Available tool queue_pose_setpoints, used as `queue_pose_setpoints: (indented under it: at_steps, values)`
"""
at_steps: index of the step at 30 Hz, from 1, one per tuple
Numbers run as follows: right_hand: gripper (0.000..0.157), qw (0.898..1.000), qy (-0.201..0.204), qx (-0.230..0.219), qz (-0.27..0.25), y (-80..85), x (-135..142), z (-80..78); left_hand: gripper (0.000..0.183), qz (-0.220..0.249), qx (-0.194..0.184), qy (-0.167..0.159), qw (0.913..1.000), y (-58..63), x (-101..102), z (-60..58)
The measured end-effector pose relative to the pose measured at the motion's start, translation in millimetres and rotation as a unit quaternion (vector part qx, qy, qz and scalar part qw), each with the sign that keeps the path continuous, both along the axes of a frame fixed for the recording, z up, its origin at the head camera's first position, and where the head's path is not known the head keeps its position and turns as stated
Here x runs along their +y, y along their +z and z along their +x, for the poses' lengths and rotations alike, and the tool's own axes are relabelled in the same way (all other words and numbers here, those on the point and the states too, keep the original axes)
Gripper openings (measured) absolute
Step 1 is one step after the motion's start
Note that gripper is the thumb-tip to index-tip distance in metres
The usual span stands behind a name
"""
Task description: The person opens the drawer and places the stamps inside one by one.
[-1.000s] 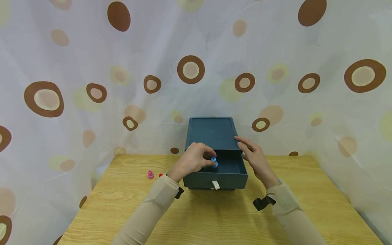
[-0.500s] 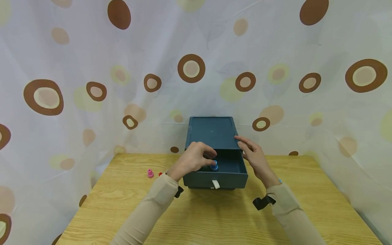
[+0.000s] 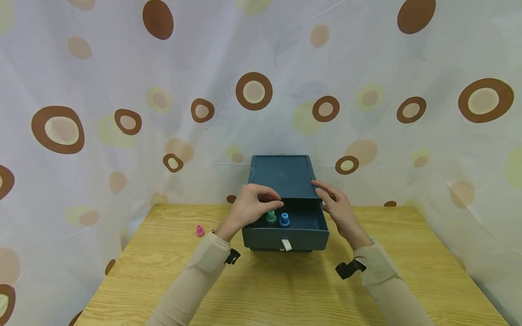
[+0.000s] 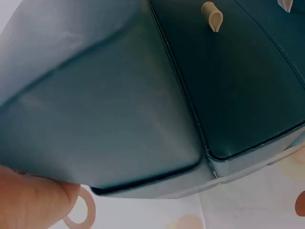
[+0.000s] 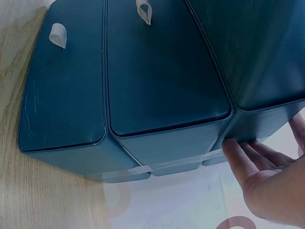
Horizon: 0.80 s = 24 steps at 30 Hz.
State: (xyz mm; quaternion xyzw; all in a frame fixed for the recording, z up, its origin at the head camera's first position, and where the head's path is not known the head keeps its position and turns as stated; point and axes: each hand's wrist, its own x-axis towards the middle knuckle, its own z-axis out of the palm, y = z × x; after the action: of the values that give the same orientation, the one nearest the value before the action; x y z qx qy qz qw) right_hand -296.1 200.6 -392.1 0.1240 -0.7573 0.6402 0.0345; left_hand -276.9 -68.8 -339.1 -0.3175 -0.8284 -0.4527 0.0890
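Note:
The top drawer (image 3: pixel 261 239) of a dark teal drawer unit (image 3: pixel 281 176) stands pulled out. Inside it, a blue stepped peg-like piece (image 3: pixel 284 220) and a green one (image 3: pixel 271 217) stand upright side by side near the front. Just over the drawer's left part hovers my left hand (image 3: pixel 249 207), thumb and fingers apart and holding nothing; part of its thumb shows in the left wrist view. My right hand (image 3: pixel 341 213) touches the unit's right side near the top. In the right wrist view, its fingers (image 5: pixel 238 160) rest against the side wall with nothing gripped.
A pink piece (image 3: pixel 200 231) stands on the wooden table (image 3: pixel 163 267) to the left, with a sliver of red near my left wrist. Something light blue (image 3: pixel 372 240) peeks out behind my right wrist. A patterned curtain (image 3: pixel 220 149) hangs behind the unit.
My left hand has lowered the blue piece to the drawer floor, let it go and moved up and left, uncovering the green piece. The right hand has stayed in place.

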Motion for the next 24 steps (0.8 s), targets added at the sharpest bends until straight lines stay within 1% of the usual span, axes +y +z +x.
queue_pose_setpoints:
  at_steps: [6,11,15,21,24]
  values:
    - [0.055,1.0,0.001,-0.001,-0.004,-0.4,0,-0.6,0.008,0.084,0.002,0.008,0.9964,-10.3,-10,-4.1]
    - [0.056,1.0,0.003,-0.006,-0.001,-0.1,0,0.1,0.009,0.132,-0.004,0.028,0.9909,-13.8,-20,-2.6]
    - [0.055,1.0,0.005,-0.007,-0.001,-1.1,1,0.3,0.01,0.151,-0.018,0.041,0.9875,-15.8,-29,-2.4]
    - [0.055,1.0,0.0,-0.004,-0.003,-1.6,1,0.9,0.012,0.165,-0.016,0.068,0.9838,-19.8,-41,-4.3]
    - [0.055,1.0,-0.001,-0.004,-0.002,-0.6,1,0.8,0.013,0.174,-0.023,0.079,0.9814,-23.1,-50,-4.6]
